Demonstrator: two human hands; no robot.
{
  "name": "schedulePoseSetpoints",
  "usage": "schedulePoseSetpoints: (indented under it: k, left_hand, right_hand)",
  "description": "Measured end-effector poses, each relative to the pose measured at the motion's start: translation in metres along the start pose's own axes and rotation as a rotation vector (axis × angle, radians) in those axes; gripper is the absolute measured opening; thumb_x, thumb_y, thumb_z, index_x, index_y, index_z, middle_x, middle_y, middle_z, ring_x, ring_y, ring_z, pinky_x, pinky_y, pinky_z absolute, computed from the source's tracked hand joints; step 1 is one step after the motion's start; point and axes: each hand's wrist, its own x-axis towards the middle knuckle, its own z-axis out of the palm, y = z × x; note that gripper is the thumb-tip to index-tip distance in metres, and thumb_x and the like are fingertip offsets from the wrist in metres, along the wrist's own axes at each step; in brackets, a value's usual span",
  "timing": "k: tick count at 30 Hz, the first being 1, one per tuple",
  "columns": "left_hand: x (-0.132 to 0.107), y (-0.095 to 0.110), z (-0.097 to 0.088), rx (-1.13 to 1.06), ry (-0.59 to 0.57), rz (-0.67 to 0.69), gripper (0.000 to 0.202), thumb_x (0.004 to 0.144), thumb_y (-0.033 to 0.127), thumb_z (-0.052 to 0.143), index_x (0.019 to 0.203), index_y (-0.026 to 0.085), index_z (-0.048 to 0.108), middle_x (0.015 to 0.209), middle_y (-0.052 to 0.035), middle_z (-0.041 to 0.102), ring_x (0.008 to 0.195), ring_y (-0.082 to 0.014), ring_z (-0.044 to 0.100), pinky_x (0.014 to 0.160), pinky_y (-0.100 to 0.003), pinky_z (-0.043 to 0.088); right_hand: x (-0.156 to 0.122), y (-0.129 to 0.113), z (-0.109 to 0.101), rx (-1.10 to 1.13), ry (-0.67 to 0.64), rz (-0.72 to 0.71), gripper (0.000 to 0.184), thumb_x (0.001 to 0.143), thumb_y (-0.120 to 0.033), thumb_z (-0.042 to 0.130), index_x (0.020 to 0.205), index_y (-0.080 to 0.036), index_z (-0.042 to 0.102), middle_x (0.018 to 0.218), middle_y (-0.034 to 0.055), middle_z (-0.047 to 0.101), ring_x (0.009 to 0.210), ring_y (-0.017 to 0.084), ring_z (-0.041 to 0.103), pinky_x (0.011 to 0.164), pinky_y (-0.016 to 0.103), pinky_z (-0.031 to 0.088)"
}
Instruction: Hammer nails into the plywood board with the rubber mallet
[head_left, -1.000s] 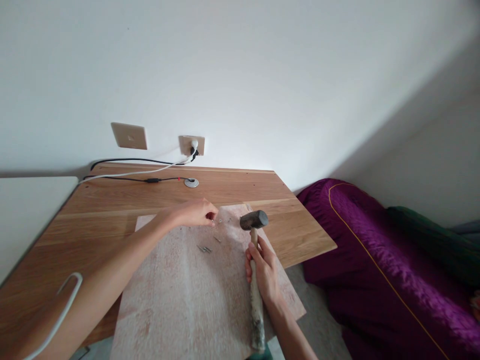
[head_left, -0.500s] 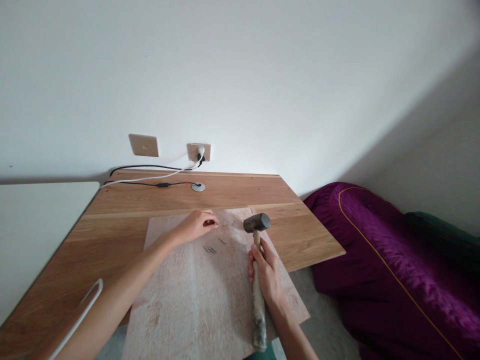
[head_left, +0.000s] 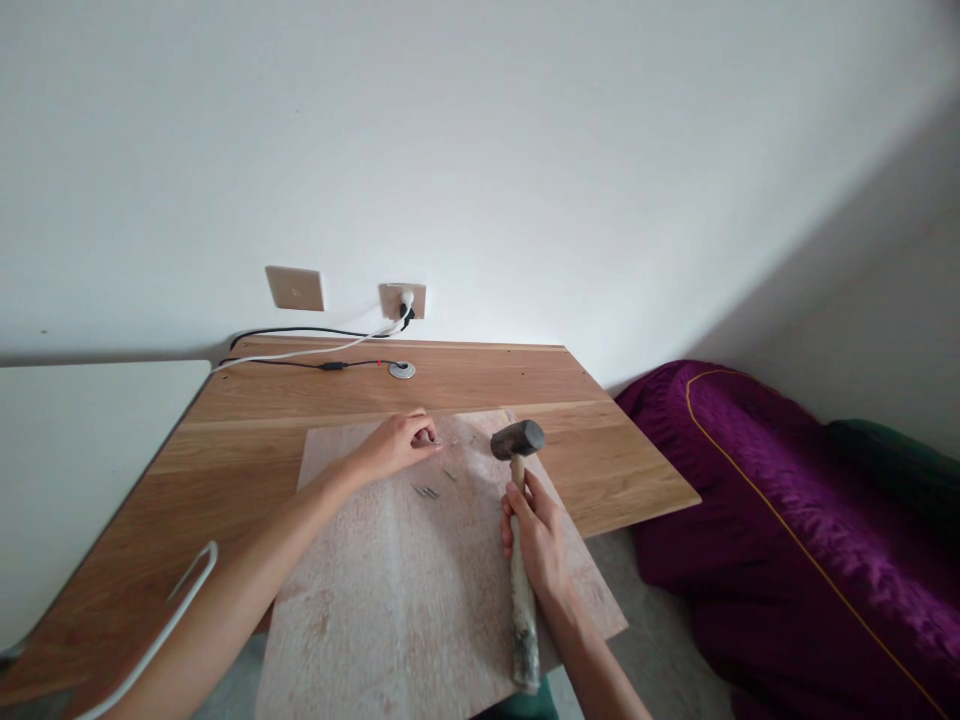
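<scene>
Pinching what looks like a small nail (head_left: 436, 442) against the far end of the pale board (head_left: 405, 610), the left hand (head_left: 394, 448) has its fingertips drawn together on it; whether the nail stands upright is too small to tell. The right hand (head_left: 538, 540) has its grip clamped round the wooden handle of the hammer (head_left: 517, 440), whose dark head hangs just right of the nail, near the board's right edge. By my reading the work is at an early stage: no nail shows as driven in, and a few loose nails (head_left: 427, 491) lie on the board between the two hands. The board overhangs the near edge of the table (head_left: 247, 440), and the table's right edge drops off beside a purple bed cover (head_left: 787, 520). Cables (head_left: 315, 352) run along the far edge by the wall, well apart from the hands; open wood lies left of the board as far as a white wire loop (head_left: 169, 610)
</scene>
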Motion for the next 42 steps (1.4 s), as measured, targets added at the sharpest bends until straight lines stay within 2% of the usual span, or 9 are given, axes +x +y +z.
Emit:
schedulePoseSetpoints:
  k: [9, 16, 25, 30, 38, 42]
  left_hand:
    - [-0.0048, -0.0041, -0.0007, 0.006, -0.001, 0.026, 0.01, 0.091, 0.026, 0.074, 0.09, 0.018, 0.068, 0.082, 0.0008, 0.062, 0.069, -0.013, 0.058, 0.066, -0.024, 0.043]
    - [-0.0026, -0.0031, 0.0001, 0.005, 0.014, 0.019, 0.005, 0.09, 0.017, 0.072, 0.085, 0.018, 0.07, 0.079, 0.0004, 0.064, 0.068, -0.0134, 0.06, 0.067, -0.025, 0.043]
    - [0.0001, -0.003, 0.0006, 0.017, -0.008, 0.01, 0.002, 0.088, 0.02, 0.074, 0.087, 0.018, 0.072, 0.078, 0.0002, 0.065, 0.069, -0.014, 0.061, 0.066, -0.025, 0.043]
    - [-0.0007, -0.0011, 0.0017, -0.014, 0.03, -0.01, 0.014, 0.089, 0.027, 0.077, 0.085, 0.018, 0.067, 0.082, 0.0, 0.065, 0.069, -0.0133, 0.06, 0.065, -0.025, 0.044]
    - [0.0007, 0.0014, -0.0023, 0.01, -0.023, -0.024, 0.005, 0.09, 0.019, 0.07, 0.085, 0.018, 0.071, 0.076, -0.0001, 0.065, 0.067, -0.0141, 0.059, 0.066, -0.026, 0.041]
    - [-0.0003, 0.0003, -0.0025, 0.034, -0.054, -0.011, 0.008, 0.09, 0.017, 0.066, 0.088, 0.018, 0.074, 0.076, -0.0003, 0.067, 0.068, -0.0144, 0.059, 0.067, -0.026, 0.04]
  right_hand:
    - [0.0024, -0.001, -0.0016, -0.023, -0.019, 0.057, 0.03, 0.089, -0.055, 0.062, 0.087, -0.028, 0.05, 0.061, -0.0076, 0.047, 0.042, 0.013, 0.043, 0.037, 0.026, 0.038]
    - [0.004, -0.0006, -0.004, -0.003, -0.019, 0.029, 0.032, 0.088, -0.057, 0.062, 0.084, -0.027, 0.051, 0.056, -0.0078, 0.047, 0.04, 0.012, 0.041, 0.036, 0.025, 0.035]
    - [0.0047, -0.0034, -0.0031, -0.054, -0.034, 0.006, 0.031, 0.087, -0.056, 0.062, 0.084, -0.027, 0.052, 0.054, -0.008, 0.048, 0.039, 0.013, 0.043, 0.035, 0.025, 0.035]
    - [0.0035, -0.0008, -0.0036, -0.042, -0.028, 0.002, 0.031, 0.09, -0.056, 0.063, 0.087, -0.026, 0.054, 0.055, -0.0085, 0.048, 0.039, 0.012, 0.042, 0.036, 0.024, 0.036]
    - [0.0037, -0.0002, -0.0039, -0.063, -0.04, 0.039, 0.032, 0.09, -0.056, 0.063, 0.085, -0.027, 0.053, 0.054, -0.0081, 0.048, 0.04, 0.013, 0.044, 0.036, 0.025, 0.038]
    - [0.0039, 0.0, -0.0043, -0.073, -0.031, 0.031, 0.032, 0.089, -0.057, 0.063, 0.086, -0.027, 0.053, 0.054, -0.0078, 0.048, 0.04, 0.013, 0.043, 0.036, 0.025, 0.038]
